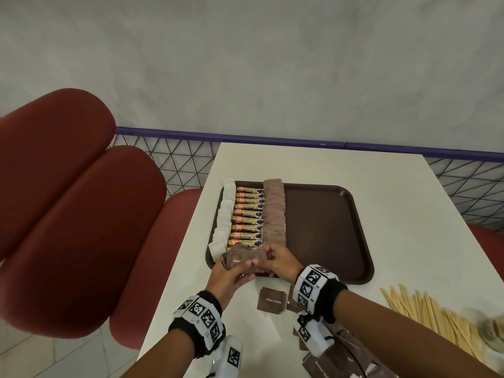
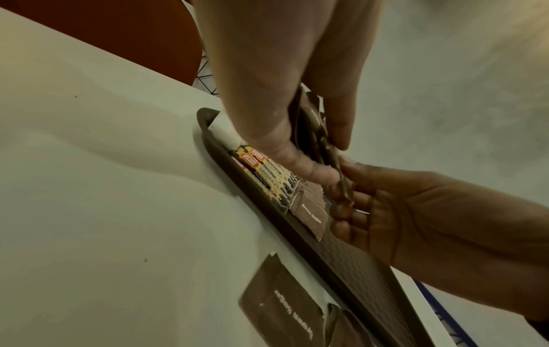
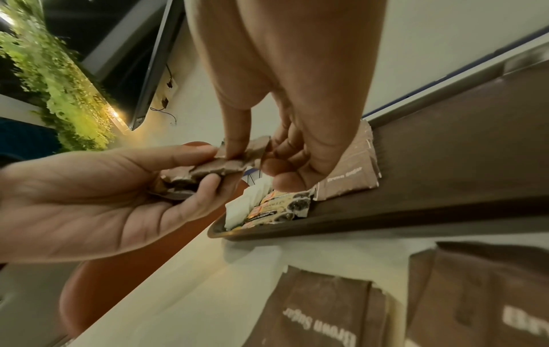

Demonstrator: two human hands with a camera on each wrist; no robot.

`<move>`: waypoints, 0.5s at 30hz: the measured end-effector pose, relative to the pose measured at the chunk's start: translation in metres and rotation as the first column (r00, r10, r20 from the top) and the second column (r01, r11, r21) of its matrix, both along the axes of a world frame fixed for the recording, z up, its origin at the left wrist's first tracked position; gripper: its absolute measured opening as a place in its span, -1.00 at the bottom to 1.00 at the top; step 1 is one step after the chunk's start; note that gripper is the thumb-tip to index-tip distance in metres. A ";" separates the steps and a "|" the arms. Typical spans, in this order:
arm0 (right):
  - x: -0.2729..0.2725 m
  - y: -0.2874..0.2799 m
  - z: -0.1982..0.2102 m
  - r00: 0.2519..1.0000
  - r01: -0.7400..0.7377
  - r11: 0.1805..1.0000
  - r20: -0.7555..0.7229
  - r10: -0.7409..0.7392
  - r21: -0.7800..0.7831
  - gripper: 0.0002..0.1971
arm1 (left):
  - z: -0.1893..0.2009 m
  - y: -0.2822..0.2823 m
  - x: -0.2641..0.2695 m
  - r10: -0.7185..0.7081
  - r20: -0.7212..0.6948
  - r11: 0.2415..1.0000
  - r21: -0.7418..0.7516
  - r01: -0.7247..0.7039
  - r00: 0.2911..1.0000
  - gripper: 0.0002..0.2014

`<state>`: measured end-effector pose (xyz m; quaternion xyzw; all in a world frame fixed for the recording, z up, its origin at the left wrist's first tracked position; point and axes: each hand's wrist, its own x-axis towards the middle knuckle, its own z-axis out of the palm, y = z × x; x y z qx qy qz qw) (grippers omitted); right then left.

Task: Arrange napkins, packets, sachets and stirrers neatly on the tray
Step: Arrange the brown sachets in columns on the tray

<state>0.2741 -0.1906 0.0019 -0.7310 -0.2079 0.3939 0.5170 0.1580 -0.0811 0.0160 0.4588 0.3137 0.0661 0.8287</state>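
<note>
Loose brown sugar sachets [image 1: 272, 300] and stirrers [image 1: 431, 309] beside tray [image 1: 327, 227]

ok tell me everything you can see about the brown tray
The brown tray is a dark, rounded-corner rectangle with a raised rim and a textured floor, plastic by its look. It lies flat on the white table. Its left part holds three columns: white sachets, yellow granules packets and brown sugar sachets; the right part is bare. Both hands hover over its near left corner.
</note>
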 end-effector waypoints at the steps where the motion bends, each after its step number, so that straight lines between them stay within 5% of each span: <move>1: 0.002 -0.001 0.000 1.000 0.014 1.000 0.017 -0.013 -0.013 -0.83 | -0.001 0.001 0.000 0.003 -0.006 1.000 0.004 -0.003 1.000 -0.68; 7: 0.033 -0.011 -0.006 0.958 0.271 0.947 0.141 -0.249 -0.170 -0.81 | -0.008 0.012 -0.002 0.135 -0.060 0.989 -0.060 -0.138 0.989 -0.63; 15: 0.043 -0.010 -0.013 0.946 0.285 0.872 0.264 -0.188 -0.398 -0.83 | -0.007 0.023 -0.007 0.174 -0.066 0.977 -0.115 -0.181 0.982 -0.69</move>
